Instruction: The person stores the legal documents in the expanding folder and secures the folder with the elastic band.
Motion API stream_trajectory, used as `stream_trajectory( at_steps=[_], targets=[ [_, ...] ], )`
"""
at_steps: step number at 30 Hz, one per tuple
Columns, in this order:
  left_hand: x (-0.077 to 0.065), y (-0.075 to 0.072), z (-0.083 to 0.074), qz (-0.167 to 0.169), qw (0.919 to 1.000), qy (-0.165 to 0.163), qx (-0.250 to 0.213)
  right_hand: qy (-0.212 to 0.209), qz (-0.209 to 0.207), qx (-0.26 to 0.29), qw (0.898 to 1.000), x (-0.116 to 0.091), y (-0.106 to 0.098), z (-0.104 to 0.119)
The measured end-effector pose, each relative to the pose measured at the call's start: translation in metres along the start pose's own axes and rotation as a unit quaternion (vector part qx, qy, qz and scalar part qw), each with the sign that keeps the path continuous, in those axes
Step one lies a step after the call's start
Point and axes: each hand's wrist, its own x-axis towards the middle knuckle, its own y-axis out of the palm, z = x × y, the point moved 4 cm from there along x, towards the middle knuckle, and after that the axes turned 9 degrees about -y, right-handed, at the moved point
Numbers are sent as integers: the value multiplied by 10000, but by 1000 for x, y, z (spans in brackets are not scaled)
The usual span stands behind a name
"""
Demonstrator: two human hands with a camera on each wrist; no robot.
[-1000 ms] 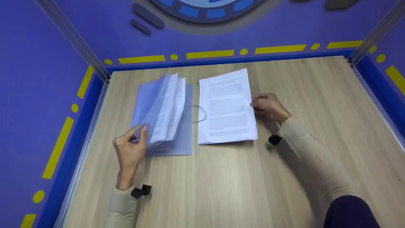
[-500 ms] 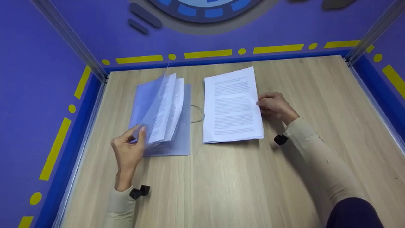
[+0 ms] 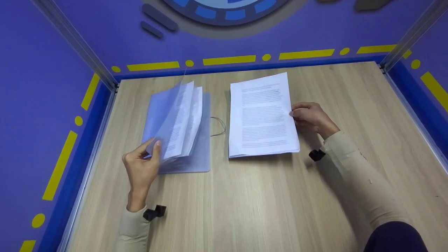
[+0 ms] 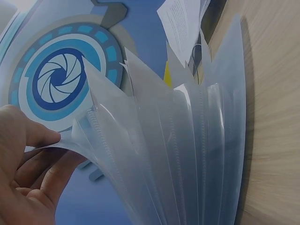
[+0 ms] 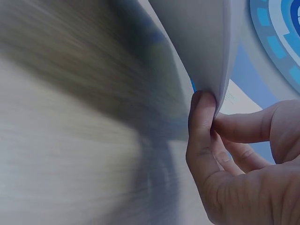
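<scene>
My left hand (image 3: 141, 161) pinched part-open folder (image 3: 201, 160) toward bench's (image 3: 245, 206) far-left corner; right hand (image 3: 311, 116) pinched papers (image 3: 263, 119), apart from folder, toward far edge. Judged step: holding papers aside; next move called for steady grips.

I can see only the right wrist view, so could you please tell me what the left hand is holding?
Observer: The left hand pinches part of a translucent folder.
Operator: Thank you; is the paper stack in the right hand touching that folder?
Observer: No, the head view shows a strip of table between them.
</scene>
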Motion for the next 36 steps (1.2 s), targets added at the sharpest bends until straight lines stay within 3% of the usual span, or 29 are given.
stream_trajectory(
  at_steps=[7,14,36],
  targets=[
    [-1,1,1,-125,9998,-113,132,-96,29,24,9999,0,1,4],
    [0,0,2,-185,9997,-39,162,-52,141,383,9992,3,10,8],
    [3,-4,-2,-93,9999,46,68,-201,370,583,9974,9,42,23]
  ],
)
